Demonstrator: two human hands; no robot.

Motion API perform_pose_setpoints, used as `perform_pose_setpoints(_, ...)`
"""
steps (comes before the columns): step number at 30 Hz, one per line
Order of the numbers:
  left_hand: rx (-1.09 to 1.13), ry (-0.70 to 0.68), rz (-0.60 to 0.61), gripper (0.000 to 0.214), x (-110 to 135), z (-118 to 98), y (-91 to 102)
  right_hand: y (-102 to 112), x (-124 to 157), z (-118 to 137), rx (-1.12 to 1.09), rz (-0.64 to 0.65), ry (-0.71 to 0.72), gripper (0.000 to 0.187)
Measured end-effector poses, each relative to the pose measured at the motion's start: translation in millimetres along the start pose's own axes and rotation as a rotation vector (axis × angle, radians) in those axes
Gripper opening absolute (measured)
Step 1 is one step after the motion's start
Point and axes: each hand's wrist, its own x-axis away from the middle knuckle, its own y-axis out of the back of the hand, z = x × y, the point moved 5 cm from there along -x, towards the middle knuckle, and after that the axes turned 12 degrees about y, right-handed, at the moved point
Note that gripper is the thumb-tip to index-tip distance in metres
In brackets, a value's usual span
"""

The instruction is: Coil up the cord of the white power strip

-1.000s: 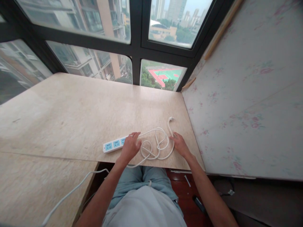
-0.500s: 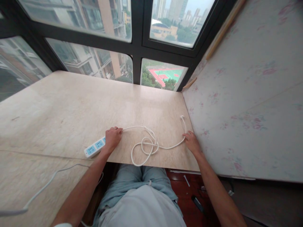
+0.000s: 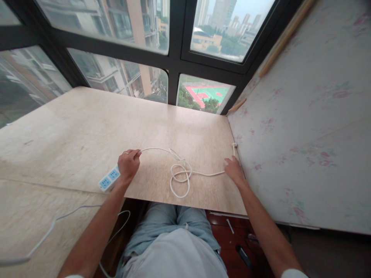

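Left hand (image 3: 128, 162) is pinching the white power cord (image 3: 208, 174), probably limp and light; right hand (image 3: 234, 170) is covering its plug end (image 3: 234, 146), grip unclear.

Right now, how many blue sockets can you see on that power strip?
2. The outer socket sits at the free end of the power strip; the inner socket is beside the left hand, which may hide more.

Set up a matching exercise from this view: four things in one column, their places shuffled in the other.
1 power strip
2 looped cord
3 plug
4 second white cable

a by the wall panel, beyond the right hand
b on the desk, between both hands
c sticking out under the left hand
d trailing over the lower board, far left

Pairs: 1-c, 2-b, 3-a, 4-d
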Motion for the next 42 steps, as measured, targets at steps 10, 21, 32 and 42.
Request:
perform_pose_setpoints(10, 0.161, -0.173, 0.151, 0.03, -5, -29, -22.6, -2, -32, 175, -0.753, -0.012, 0.337, 0.031)
perform_pose_setpoints(21, 0.058, -0.347, 0.347, 0.029, 7, -36, -59.5, -17, -40, 195, -1.159, 0.215, 0.103, 0.029)
perform_pose_setpoints(32, 0.557, 0.048, 0.365, 0.026, 59, -93, -20.0, -11, -35, 207, -0.992, 0.198, 0.203, 0.024)
perform_pose_setpoints(42, 1.003, 0.496, 0.452, 0.036, 88, -133, -38.6, -10, -50, 222, -0.894, 0.257, 0.305, 0.027)
